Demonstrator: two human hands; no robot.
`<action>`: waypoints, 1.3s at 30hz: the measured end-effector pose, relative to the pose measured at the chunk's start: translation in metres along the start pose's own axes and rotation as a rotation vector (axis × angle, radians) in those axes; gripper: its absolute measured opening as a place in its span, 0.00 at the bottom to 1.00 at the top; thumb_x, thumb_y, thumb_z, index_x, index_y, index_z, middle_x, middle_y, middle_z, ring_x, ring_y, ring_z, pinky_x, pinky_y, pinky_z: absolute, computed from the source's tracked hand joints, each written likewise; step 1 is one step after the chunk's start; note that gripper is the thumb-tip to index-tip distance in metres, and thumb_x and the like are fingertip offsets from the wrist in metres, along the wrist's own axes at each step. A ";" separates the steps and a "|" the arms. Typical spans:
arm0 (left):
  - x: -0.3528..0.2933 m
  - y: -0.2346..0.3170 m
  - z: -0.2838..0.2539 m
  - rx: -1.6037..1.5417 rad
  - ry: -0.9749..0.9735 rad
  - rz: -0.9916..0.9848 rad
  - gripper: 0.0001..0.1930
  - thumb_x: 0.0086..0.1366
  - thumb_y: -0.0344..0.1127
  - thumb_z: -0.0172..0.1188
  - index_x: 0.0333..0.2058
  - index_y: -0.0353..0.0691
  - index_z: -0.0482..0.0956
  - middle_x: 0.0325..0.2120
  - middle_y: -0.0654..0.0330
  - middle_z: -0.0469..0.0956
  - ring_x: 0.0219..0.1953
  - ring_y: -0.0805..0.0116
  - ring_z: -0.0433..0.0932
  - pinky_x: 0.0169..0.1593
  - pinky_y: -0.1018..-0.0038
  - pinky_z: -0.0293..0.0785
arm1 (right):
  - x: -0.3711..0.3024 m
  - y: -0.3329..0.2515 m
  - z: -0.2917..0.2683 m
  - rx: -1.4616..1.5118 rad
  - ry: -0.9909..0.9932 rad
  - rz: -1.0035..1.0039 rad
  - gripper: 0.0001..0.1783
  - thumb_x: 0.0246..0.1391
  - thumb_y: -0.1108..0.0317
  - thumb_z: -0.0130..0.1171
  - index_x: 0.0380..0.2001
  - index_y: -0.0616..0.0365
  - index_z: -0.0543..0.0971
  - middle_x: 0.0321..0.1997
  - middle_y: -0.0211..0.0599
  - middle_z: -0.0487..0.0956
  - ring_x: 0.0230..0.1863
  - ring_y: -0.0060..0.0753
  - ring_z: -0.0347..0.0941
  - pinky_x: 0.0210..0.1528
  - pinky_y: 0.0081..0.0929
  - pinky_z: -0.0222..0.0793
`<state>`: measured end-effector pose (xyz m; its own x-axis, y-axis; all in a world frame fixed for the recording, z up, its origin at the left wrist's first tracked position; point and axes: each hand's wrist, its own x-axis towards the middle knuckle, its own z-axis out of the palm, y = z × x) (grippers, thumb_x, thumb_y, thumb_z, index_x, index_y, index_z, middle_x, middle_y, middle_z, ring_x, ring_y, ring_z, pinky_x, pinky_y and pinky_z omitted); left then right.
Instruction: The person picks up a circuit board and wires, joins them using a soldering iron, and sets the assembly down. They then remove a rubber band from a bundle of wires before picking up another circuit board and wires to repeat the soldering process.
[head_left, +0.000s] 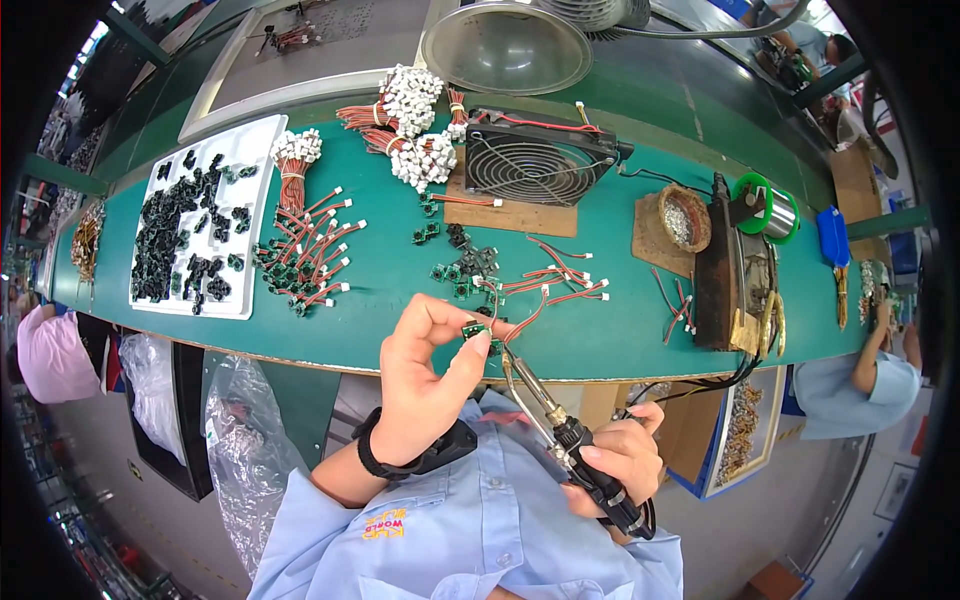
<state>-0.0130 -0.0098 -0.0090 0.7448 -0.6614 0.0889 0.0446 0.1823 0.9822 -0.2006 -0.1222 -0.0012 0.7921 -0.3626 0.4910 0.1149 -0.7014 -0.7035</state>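
Sm. green PCB (473,329) was at the bench's front edge, pinched btwn thumb & index of L hand (428,368); remaining L fingers partly hidden, so curl can't be told. R hand (620,458) had its fingers wrapped round a soldering iron (575,437), tip angled up-left, v. close to PCB; contact unclear. Just beyond, on the green bench (620,335), lay loose boards (467,268) & red/blk leads (545,280) w/ white plugs. Further L: a pile of wired boards (300,265), then a white tray (255,150) w/ many blk parts. Behind: bundled leads (415,95) & a blk fan (540,165) on a brown panel. To R: round brown bowl (664,222), green-rimmed solder spool (780,213). Far out: co-worker in pink (60,355) at L, another in lt. blue (860,395) at R.
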 end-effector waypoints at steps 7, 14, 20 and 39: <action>-0.002 -0.001 0.001 0.004 -0.004 -0.008 0.06 0.59 0.24 0.51 0.33 0.34 0.63 0.31 0.51 0.79 0.36 0.75 0.76 0.41 0.79 0.68 | -0.002 0.003 0.001 -0.005 0.006 -0.020 0.22 0.29 0.59 0.67 0.34 0.50 0.76 0.21 0.27 0.75 0.22 0.27 0.71 0.45 0.36 0.53; -0.001 -0.001 0.002 0.036 -0.009 0.016 0.06 0.60 0.24 0.51 0.33 0.34 0.63 0.31 0.52 0.79 0.35 0.75 0.76 0.40 0.79 0.68 | -0.002 0.002 0.000 0.028 0.028 -0.012 0.22 0.27 0.61 0.68 0.33 0.50 0.77 0.22 0.26 0.76 0.23 0.26 0.72 0.45 0.35 0.53; -0.002 -0.001 0.001 0.066 -0.009 0.024 0.06 0.59 0.24 0.51 0.33 0.34 0.63 0.31 0.51 0.79 0.34 0.77 0.75 0.39 0.80 0.68 | -0.002 0.001 0.000 0.023 0.022 -0.012 0.22 0.28 0.61 0.68 0.33 0.50 0.78 0.22 0.26 0.76 0.23 0.26 0.72 0.45 0.35 0.53; -0.003 0.006 0.001 0.233 -0.002 0.085 0.07 0.58 0.28 0.53 0.31 0.38 0.63 0.31 0.55 0.80 0.32 0.78 0.73 0.52 0.73 0.55 | -0.005 -0.002 -0.004 0.005 -0.006 -0.009 0.21 0.27 0.60 0.69 0.32 0.47 0.78 0.24 0.24 0.76 0.24 0.25 0.72 0.46 0.35 0.53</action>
<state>-0.0156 -0.0079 -0.0028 0.7377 -0.6527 0.1727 -0.1730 0.0645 0.9828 -0.2077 -0.1212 0.0001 0.7946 -0.3529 0.4940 0.1250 -0.7012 -0.7019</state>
